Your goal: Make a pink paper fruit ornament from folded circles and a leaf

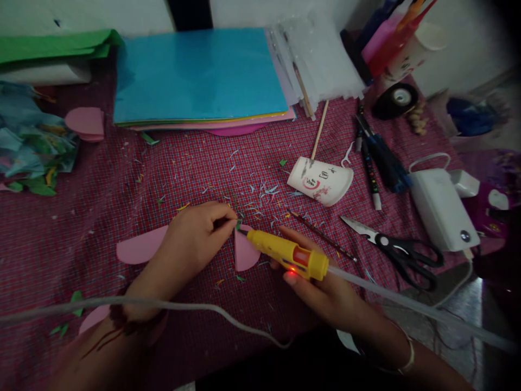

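Observation:
My right hand (pixel 321 285) grips a yellow glue gun (pixel 288 254) with a red light, its nozzle pointing left at a small green piece (pixel 238 224). My left hand (pixel 195 239) pinches that small green piece between thumb and fingers, just above a pink foam petal (pixel 245 254). Another pink foam shape (pixel 140 247) lies under and left of my left hand. A clear glue stick (pixel 386 293) sticks out of the gun's back toward the right.
On the red checked cloth (pixel 81 217): a tipped paper cup (pixel 321 181), black scissors (pixel 401 252), pens (pixel 372 163), white box (pixel 442 209), tape roll (pixel 396 99), a thin brush (pixel 321 235). Stacked coloured sheets (pixel 199 76) lie behind. A white cord (pixel 163 307) crosses my left forearm.

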Action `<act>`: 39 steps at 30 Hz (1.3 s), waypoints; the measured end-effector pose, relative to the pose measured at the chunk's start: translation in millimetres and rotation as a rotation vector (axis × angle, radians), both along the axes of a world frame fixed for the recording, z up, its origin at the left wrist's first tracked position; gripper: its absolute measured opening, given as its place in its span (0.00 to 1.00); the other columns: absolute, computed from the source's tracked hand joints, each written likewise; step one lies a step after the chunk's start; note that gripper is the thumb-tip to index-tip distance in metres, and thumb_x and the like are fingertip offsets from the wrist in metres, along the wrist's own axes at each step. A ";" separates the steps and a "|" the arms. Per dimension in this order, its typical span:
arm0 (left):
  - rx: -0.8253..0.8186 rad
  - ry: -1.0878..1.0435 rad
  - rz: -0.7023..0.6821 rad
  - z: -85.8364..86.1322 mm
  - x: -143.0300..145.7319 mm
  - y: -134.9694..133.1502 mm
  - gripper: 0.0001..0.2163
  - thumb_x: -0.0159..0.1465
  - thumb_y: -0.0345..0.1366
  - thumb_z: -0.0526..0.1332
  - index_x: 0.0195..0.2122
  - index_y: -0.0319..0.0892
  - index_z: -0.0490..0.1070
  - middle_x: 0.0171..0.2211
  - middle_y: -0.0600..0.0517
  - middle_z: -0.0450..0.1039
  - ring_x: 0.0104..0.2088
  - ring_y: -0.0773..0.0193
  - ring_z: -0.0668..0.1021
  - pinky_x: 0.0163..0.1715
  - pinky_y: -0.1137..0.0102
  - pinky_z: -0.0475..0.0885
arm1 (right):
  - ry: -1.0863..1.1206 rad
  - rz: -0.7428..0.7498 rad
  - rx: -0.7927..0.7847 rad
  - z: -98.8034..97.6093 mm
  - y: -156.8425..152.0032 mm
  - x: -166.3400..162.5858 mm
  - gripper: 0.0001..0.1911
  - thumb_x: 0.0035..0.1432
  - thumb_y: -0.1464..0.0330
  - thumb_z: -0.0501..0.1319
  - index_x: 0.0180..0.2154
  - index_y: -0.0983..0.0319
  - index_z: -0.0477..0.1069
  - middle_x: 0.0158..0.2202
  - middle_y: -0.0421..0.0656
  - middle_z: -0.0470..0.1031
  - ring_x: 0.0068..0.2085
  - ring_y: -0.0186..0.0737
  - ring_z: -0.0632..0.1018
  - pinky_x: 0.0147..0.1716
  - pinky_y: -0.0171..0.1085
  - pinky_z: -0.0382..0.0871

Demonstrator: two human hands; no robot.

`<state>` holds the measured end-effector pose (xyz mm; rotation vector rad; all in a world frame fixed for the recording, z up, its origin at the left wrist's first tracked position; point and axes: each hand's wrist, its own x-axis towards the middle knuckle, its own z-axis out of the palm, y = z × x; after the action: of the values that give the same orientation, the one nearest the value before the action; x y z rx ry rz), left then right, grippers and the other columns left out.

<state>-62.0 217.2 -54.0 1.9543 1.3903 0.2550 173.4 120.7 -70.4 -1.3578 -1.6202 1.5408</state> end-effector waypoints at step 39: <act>-0.022 -0.017 0.065 -2.2 -0.3 1.7 0.06 0.59 0.36 0.57 0.27 0.46 0.72 0.22 0.59 0.71 0.23 0.67 0.71 0.25 0.70 0.59 | -0.044 -0.016 0.111 -1.1 2.7 -5.0 0.30 0.63 0.70 0.57 0.64 0.51 0.52 0.63 0.47 0.61 0.59 0.48 0.69 0.53 0.48 0.70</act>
<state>-62.3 218.8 -56.2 1.8874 1.4420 0.2850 168.4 123.4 -71.5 -1.3502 -1.6913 1.3991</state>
